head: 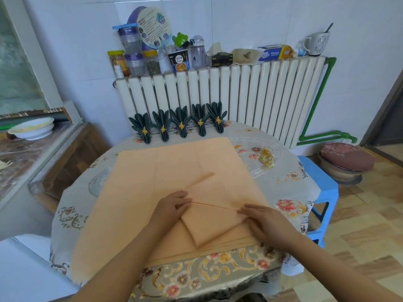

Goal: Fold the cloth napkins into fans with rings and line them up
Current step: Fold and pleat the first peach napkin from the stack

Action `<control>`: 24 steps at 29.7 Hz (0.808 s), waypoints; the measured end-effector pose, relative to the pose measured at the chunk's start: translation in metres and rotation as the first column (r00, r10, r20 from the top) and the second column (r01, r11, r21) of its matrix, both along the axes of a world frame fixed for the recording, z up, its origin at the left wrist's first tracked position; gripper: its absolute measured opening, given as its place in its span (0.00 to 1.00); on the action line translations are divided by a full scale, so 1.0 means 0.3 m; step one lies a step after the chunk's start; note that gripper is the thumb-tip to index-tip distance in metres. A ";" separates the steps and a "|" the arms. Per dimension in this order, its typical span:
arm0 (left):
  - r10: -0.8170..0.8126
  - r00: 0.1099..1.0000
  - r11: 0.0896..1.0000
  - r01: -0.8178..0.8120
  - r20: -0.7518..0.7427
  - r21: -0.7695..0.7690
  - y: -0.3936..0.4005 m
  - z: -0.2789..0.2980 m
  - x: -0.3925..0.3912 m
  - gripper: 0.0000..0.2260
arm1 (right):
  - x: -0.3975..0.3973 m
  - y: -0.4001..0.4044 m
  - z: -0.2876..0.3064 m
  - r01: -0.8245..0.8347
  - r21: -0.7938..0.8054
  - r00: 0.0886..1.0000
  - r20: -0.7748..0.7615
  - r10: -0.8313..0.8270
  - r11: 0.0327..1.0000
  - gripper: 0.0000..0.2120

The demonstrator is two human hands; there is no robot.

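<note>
A large peach cloth napkin (165,175) lies spread over the round table, on top of what looks like a stack of more peach cloth. Its near corner is folded back into a pointed flap (209,225). My left hand (174,207) presses the left end of the fold line. At the fold's right end my right hand (263,221) rests flat, fingers on the cloth. Several dark green fan-folded napkins (181,124) with gold rings stand in a row at the table's far edge. Loose gold rings (267,159) lie at the right of the peach cloth.
The table wears a floral tablecloth (290,192). A white radiator (239,94) behind carries jars, bottles and a mug. A blue plastic stool (320,182) stands at the right, a cushioned stool (344,164) beyond it, a wooden cabinet (72,153) at the left.
</note>
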State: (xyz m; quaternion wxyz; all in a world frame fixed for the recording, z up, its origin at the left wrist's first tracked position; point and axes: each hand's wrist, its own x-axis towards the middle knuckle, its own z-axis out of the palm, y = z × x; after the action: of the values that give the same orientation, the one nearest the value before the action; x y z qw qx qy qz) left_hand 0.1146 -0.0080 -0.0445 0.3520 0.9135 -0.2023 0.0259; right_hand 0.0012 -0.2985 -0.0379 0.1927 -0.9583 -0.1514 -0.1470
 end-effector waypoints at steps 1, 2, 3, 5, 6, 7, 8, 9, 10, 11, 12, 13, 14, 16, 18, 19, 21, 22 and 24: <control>0.036 0.998 0.996 -0.039 -0.044 -0.080 -0.004 0.001 -0.001 0.09 | -0.004 0.012 0.000 0.024 -0.004 0.999 0.029 -0.023 1.000 0.14; 0.070 0.993 0.986 -0.083 -0.095 -0.143 -0.011 0.006 -0.003 0.08 | -0.003 0.027 -0.002 0.038 -0.013 0.998 0.051 -0.037 0.999 0.14; 0.097 0.987 0.976 -0.121 -0.131 -0.183 -0.018 0.006 0.000 0.07 | 0.004 0.042 -0.004 0.048 -0.022 0.995 0.090 -0.046 0.999 0.14; 0.122 0.981 0.963 -0.154 -0.154 -0.219 -0.026 0.010 0.004 0.06 | 0.022 0.074 -0.007 0.075 -0.026 0.988 0.140 -0.071 0.997 0.15; 0.123 0.980 0.961 -0.156 -0.155 -0.228 -0.029 0.013 0.003 0.06 | 0.027 0.091 -0.008 0.084 -0.025 0.987 0.137 -0.080 0.996 0.14; 0.119 0.981 0.960 -0.154 -0.154 -0.236 -0.031 0.015 0.004 0.06 | 0.034 0.104 -0.020 0.090 -0.017 0.988 0.130 -0.087 0.996 0.13; 0.113 0.982 0.960 -0.148 -0.152 -0.240 -0.032 0.017 0.004 0.06 | 0.037 0.113 -0.032 0.097 -0.011 0.990 0.104 -0.095 0.995 0.11; 0.107 0.984 0.962 -0.140 -0.146 -0.236 -0.032 0.019 0.006 0.07 | 0.038 0.117 -0.045 0.100 -0.003 0.992 0.081 -0.100 0.995 0.12; 0.102 0.985 0.966 -0.132 -0.139 -0.224 -0.033 0.020 0.007 0.07 | 0.036 0.118 -0.053 0.097 0.014 0.994 0.047 -0.097 0.995 0.14; 0.104 0.987 0.969 -0.128 -0.123 -0.209 -0.030 0.021 0.011 0.08 | 0.038 0.119 -0.059 0.096 0.044 0.995 0.022 -0.097 0.994 0.16; 0.116 0.988 0.971 -0.134 -0.099 -0.196 -0.027 0.020 0.017 0.08 | 0.040 0.118 -0.058 0.104 0.068 0.995 -0.008 -0.104 0.992 0.17; 0.141 0.987 0.971 -0.153 -0.074 -0.182 -0.022 0.019 0.026 0.08 | 0.042 0.118 -0.056 0.107 0.077 0.994 -0.022 -0.106 0.991 0.18; 0.174 0.983 0.971 -0.180 -0.051 -0.159 -0.017 0.016 0.036 0.07 | 0.042 0.122 -0.051 0.110 0.074 0.994 -0.024 -0.109 0.991 0.17; 0.212 0.977 0.974 -0.211 -0.004 -0.078 -0.010 0.006 0.051 0.06 | 0.041 0.126 -0.048 0.115 0.069 0.993 -0.009 -0.115 0.991 0.16; 0.222 0.974 0.974 -0.224 0.053 0.041 -0.018 0.013 0.049 0.02 | 0.035 0.124 -0.052 0.110 0.060 0.993 0.024 -0.112 0.992 0.15; 0.208 0.972 0.972 -0.218 0.114 0.088 -0.024 0.021 0.042 0.02 | 0.031 0.121 -0.054 0.103 0.056 0.994 0.031 -0.105 0.993 0.15; 0.066 0.965 0.983 -0.106 0.254 0.147 -0.037 0.037 0.015 0.08 | 0.029 0.119 -0.046 0.097 0.053 0.995 0.034 -0.098 0.994 0.17; -0.053 0.955 0.985 0.001 0.291 0.174 -0.046 0.045 -0.011 0.13 | 0.027 0.122 -0.045 0.100 0.056 0.995 0.018 -0.102 0.993 0.18; -0.289 0.936 0.940 0.237 0.201 0.246 -0.068 0.072 -0.076 0.20 | 0.029 0.119 -0.038 0.102 0.055 0.994 -0.037 -0.100 0.993 0.18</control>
State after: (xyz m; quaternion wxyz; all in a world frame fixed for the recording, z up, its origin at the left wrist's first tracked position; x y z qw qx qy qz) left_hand 0.0918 -0.0285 -0.0228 0.2238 0.9016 -0.3648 0.0633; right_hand 0.0099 -0.2627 -0.0492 0.2147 -0.9613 -0.0953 -0.1442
